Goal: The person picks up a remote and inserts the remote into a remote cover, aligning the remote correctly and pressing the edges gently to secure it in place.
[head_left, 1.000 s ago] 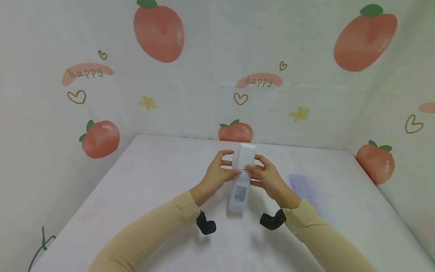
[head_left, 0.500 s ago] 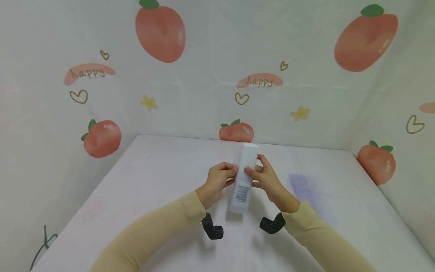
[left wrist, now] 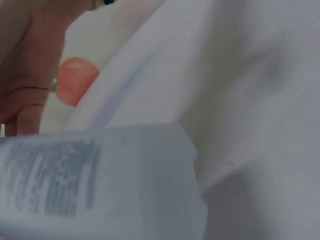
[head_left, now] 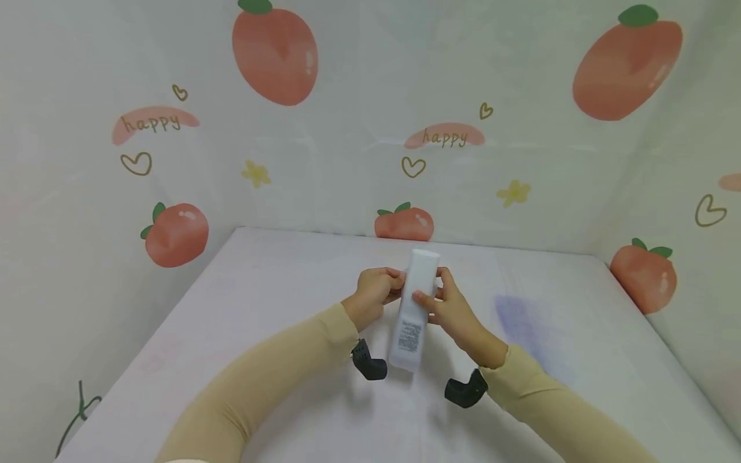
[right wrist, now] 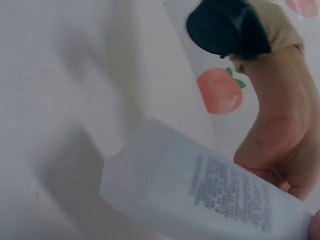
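Note:
A long white bottle (head_left: pixel 419 280) with flat sides and a block of small dark print low on its front is held over the middle of the table, leaning slightly. My right hand (head_left: pixel 457 314) grips it from the right, thumb on the front face and fingers behind. At the upper left edge, the thumb and fingers of my left hand (head_left: pixel 375 292) pinch together right against the side. Close up in the right wrist view, the bottle's lower end (right wrist: pixel 150 175) looks frosted, and the left hand (right wrist: pixel 277 135) reaches behind it. The fingertips behind the bottle are hidden.
A white cloth covers the table (head_left: pixel 278 283), with a faint purple stain (head_left: pixel 521 321) right of the hands. A white backdrop (head_left: pixel 347 83) printed with fruit rises behind and at both sides. Black wrist cameras (head_left: pixel 370 361) hang beneath both forearms. A green cord (head_left: pixel 80 411) shows at lower left.
The bottle has turned so its front faces me squarely, and it sits slightly lower. My left thumb has left the front face for the left edge. My right hand keeps its grip.

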### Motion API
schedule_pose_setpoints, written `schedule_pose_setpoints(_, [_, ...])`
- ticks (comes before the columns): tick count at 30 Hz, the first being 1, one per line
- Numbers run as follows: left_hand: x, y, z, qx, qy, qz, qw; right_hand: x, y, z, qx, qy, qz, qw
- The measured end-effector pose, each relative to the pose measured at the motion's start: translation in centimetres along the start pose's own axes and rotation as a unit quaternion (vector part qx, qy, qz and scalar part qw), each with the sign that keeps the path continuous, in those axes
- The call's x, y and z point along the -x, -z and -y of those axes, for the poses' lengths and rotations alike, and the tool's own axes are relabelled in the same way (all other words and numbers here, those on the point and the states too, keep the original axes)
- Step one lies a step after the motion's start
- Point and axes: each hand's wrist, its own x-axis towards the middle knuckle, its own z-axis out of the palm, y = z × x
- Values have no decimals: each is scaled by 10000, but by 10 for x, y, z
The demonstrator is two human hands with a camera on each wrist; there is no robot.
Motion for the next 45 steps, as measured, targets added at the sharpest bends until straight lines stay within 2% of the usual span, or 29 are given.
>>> schedule_pose_setpoints(4, [-1, -4, 3, 99, 228, 120, 9996, 0, 7, 1, 242, -50, 2, 9997])
schedule_pose_setpoints(6, [0, -5, 7, 213, 444, 248, 9985, -2, 11, 1, 277, -109, -27, 9996])
schedule_pose_setpoints(8, [1, -4, 9, 366, 520, 329, 9974, -4, 15, 1, 248, -166, -30, 9996])
schedule_pose_setpoints(10, [3, -3, 10, 397, 313, 394, 9979, -6, 19, 1, 106, -231, 12, 9997])
schedule_pose_setpoints(13, [4, 1, 10, 234, -406, 561, 9973, -8, 22, 1, -224, -341, 60, 9991])
schedule_pose_setpoints(15, [5, 4, 10, 6, -873, 801, 9930, -9, 24, 1, -455, -363, 107, 9982])
schedule_pose_setpoints(17, [6, 7, 10, -186, -1136, 1095, 9873, -9, 25, 1, -644, -368, 135, 9971])
schedule_pose_setpoints(21, [7, 10, 12, -720, -1296, 1460, 9781, -8, 27, 2, -780, -357, 296, 9959])
schedule_pose_setpoints(26, [9, 11, 13, -1421, -1346, 1558, 9682, -7, 27, 1, -753, -392, 544, 9949])
schedule_pose_setpoints(29, [11, 12, 14, -1611, -1312, 1600, 9650, -7, 24, 0, -777, -400, 630, 9942])
schedule_pose_setpoints(31, [12, 13, 15, -1567, -1241, 1574, 9671, -6, 23, 0, -836, -389, 687, 9934])
schedule_pose_setpoints(36, [11, 17, 12, -1090, -995, 1354, 9797, -5, 21, -2, -1279, -556, 530, 9888])
schedule_pose_setpoints(41, [10, 18, 9, -842, -765, 1297, 9850, -5, 18, -6, -1508, -568, 500, 9857])
schedule_pose_setpoints(45, [9, 15, 9, -669, -769, 1264, 9867, -5, 9, -5, -1441, -447, -40, 9885])
